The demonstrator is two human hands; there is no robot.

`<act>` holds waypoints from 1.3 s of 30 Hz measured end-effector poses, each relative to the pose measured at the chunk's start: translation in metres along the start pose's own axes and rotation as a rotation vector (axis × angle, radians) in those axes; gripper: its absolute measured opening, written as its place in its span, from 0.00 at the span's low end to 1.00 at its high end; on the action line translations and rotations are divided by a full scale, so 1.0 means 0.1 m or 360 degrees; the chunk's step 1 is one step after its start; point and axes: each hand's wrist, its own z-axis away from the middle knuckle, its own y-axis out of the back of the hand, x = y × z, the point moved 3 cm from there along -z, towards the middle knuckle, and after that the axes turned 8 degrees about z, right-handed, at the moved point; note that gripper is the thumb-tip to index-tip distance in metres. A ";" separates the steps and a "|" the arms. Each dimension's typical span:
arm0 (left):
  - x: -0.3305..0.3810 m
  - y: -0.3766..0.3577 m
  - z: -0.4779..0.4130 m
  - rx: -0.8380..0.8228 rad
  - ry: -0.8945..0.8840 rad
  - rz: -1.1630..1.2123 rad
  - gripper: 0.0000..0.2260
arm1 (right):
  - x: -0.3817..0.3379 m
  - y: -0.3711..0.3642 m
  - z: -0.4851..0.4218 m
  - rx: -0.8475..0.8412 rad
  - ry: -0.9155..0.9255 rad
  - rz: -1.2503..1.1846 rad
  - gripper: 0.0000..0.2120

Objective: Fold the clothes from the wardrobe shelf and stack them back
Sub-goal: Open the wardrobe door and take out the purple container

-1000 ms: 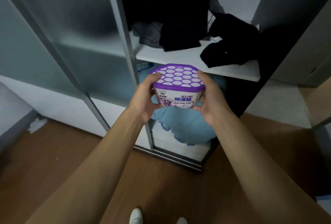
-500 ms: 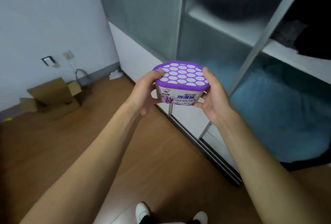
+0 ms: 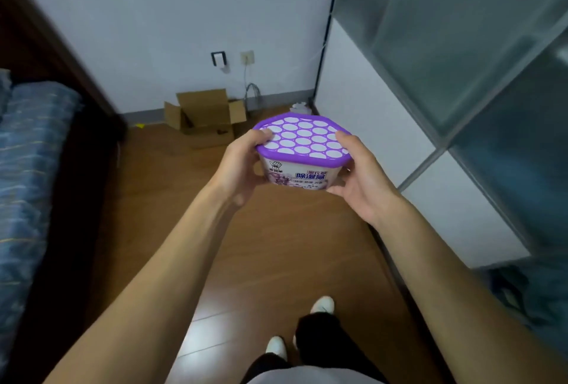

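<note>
Head view, and you've got a tub (image 3: 302,168) out in front of you at chest height, gripped from both sides. Your left hand (image 3: 238,168) wraps its left wall, thumb lying across the edge of the purple lid (image 3: 302,138). Your right hand (image 3: 365,181) cups the right side, thumb up against the lid's rim, fingers curled in under the base. So both hands are closed round the one tub, and it sits level, white dots on the lid facing up, printed label facing you.

The wardrobe (image 3: 445,45) runs down your right, frosted doors close by your right forearm. Low at the bottom right edge, a bundle of bluish cloth (image 3: 522,291) lies at its foot; whether that's clothing I can't tell.

Beyond the tub, an open cardboard box (image 3: 204,115) sits on the wooden floor (image 3: 172,230) against the wall (image 3: 153,15), under a socket (image 3: 247,57) with a cable (image 3: 253,91) hanging down. The bed (image 3: 27,168) with its blue cover fills the left edge. Your white shoes (image 3: 322,303) show below, dark trouser legs above them
</note>
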 end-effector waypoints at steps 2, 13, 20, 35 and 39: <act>0.03 0.21 -0.17 0.0067 -0.0006 0.0009 0.16 | 0.04 -0.15 -0.29 -0.0119 -0.0111 0.0029 0.16; 0.36 1.22 -1.60 0.0421 0.0053 0.0039 0.12 | -0.17 -0.93 -2.34 -0.0405 -0.0273 0.0366 0.35; 0.85 1.92 -2.31 0.0603 0.0235 0.0052 0.23 | -0.50 -1.71 -3.48 -0.0521 -0.0268 0.0422 0.28; 1.95 3.83 -4.23 0.0620 0.0105 0.0154 0.28 | -0.90 -3.64 -5.39 -0.0293 -0.0226 0.0331 0.22; 2.27 4.14 -4.74 0.0530 0.0156 0.0225 0.29 | -1.05 -3.99 -5.79 -0.0208 -0.0201 0.0354 0.20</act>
